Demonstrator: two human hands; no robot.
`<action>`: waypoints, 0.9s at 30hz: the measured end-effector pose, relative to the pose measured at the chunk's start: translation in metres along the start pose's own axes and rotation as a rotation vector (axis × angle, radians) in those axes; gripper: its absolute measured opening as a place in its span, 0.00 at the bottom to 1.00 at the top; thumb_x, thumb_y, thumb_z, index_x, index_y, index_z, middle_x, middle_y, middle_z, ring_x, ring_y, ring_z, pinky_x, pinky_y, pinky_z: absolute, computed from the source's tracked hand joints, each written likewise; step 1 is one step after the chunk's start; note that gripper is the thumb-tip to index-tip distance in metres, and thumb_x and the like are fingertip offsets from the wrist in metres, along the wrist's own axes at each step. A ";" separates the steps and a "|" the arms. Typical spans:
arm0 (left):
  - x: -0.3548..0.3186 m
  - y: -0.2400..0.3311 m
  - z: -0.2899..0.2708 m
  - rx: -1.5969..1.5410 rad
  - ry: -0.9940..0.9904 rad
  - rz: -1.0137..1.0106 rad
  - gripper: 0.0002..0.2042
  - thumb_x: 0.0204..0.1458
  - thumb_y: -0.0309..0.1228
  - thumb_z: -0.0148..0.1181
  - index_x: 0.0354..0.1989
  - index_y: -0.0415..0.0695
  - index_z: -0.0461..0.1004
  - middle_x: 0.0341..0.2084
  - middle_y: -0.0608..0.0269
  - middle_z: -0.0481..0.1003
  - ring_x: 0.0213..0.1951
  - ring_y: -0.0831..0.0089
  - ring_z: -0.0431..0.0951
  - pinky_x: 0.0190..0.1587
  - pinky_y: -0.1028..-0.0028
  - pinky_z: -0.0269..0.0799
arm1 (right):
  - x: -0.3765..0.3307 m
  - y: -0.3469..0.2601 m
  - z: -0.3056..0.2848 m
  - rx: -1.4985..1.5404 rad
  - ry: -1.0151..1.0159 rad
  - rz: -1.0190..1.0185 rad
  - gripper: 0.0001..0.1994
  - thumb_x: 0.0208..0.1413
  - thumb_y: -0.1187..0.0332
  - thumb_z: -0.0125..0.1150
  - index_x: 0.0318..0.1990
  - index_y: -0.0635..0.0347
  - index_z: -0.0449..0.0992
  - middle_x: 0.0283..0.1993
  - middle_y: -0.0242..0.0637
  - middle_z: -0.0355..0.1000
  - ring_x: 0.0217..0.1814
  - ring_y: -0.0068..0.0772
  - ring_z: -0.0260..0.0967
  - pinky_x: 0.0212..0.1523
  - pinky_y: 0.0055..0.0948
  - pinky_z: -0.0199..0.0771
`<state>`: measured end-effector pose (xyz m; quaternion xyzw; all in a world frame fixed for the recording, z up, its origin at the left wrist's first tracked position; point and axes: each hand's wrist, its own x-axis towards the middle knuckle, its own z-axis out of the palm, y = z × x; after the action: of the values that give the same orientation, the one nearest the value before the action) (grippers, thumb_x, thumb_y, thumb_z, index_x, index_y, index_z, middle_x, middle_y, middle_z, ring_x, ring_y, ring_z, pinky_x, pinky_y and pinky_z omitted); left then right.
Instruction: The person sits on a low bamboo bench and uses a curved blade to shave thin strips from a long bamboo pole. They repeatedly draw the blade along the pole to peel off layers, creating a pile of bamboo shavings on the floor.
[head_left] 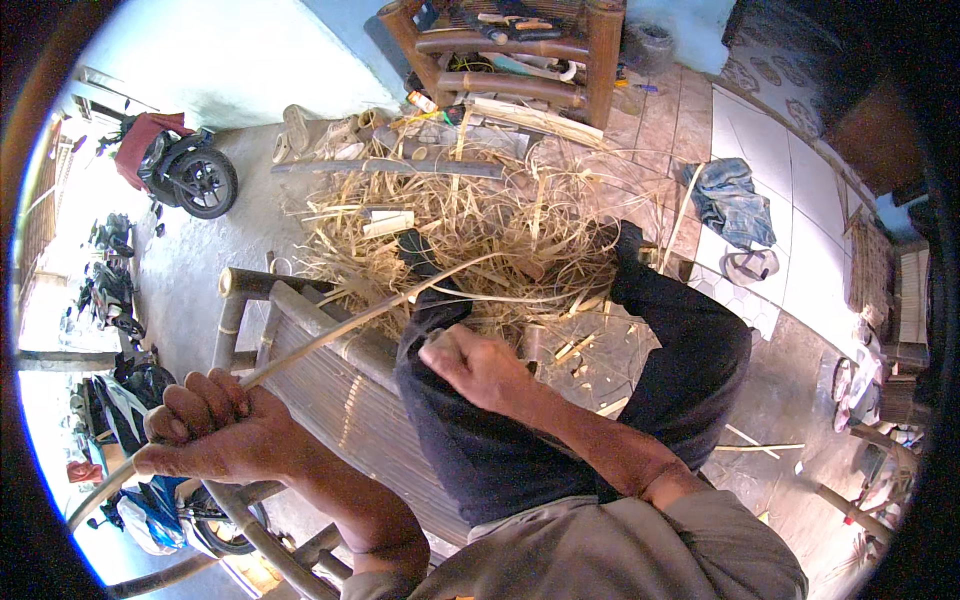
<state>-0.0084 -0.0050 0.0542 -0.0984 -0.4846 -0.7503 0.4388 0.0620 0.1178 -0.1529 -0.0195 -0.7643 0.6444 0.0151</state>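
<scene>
My left hand (215,428) is closed round a long, pale bamboo strip (335,332). One end of the strip runs past my fist toward the lower left; the other slants up over my left leg to a pile of thin shavings (450,215) on the floor. My right hand (475,370) rests as a fist on my left thigh, below the strip and apart from it. What it may hold is hidden by the fingers. A thinner strip (520,297) curves across between my knees.
I sit on a slatted bamboo bench (350,440). Ahead stands a bamboo rack (500,47) with tools on top. A motorbike (185,165) is parked at the left, with others behind it. Blue denim cloth (735,200) lies on the tiles at the right.
</scene>
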 end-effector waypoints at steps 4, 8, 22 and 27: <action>-0.005 0.004 -0.004 -0.031 0.004 -0.018 0.26 0.60 0.58 0.47 0.19 0.53 0.50 0.11 0.76 0.43 0.14 0.84 0.41 0.14 0.80 0.36 | -0.013 0.008 0.014 -0.072 -0.030 -0.079 0.20 0.60 0.49 0.56 0.41 0.58 0.72 0.25 0.50 0.72 0.28 0.58 0.73 0.29 0.49 0.73; -0.001 0.002 -0.011 0.067 -0.071 0.031 0.26 0.61 0.59 0.44 0.19 0.53 0.52 0.11 0.76 0.44 0.14 0.84 0.41 0.14 0.81 0.37 | 0.010 0.042 0.007 -0.162 0.071 0.013 0.24 0.61 0.45 0.52 0.40 0.62 0.73 0.30 0.53 0.75 0.31 0.58 0.75 0.33 0.48 0.75; -0.047 -0.102 -0.018 0.341 0.004 -0.042 0.27 0.63 0.58 0.41 0.19 0.52 0.48 0.08 0.72 0.47 0.12 0.81 0.46 0.12 0.80 0.43 | 0.013 0.025 0.000 -0.006 0.190 -0.031 0.21 0.60 0.49 0.55 0.37 0.63 0.71 0.29 0.54 0.75 0.34 0.61 0.74 0.35 0.50 0.75; -0.029 -0.107 -0.027 0.108 0.010 -0.165 0.27 0.61 0.59 0.43 0.19 0.54 0.47 0.09 0.75 0.45 0.12 0.83 0.44 0.12 0.81 0.40 | 0.026 0.043 -0.004 -0.116 -0.054 -0.025 0.23 0.60 0.47 0.54 0.38 0.63 0.72 0.27 0.52 0.75 0.32 0.59 0.75 0.33 0.50 0.74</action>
<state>-0.0640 0.0048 -0.0446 -0.0306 -0.5285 -0.7572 0.3825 0.0364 0.1303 -0.1944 0.0067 -0.8007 0.5990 0.0014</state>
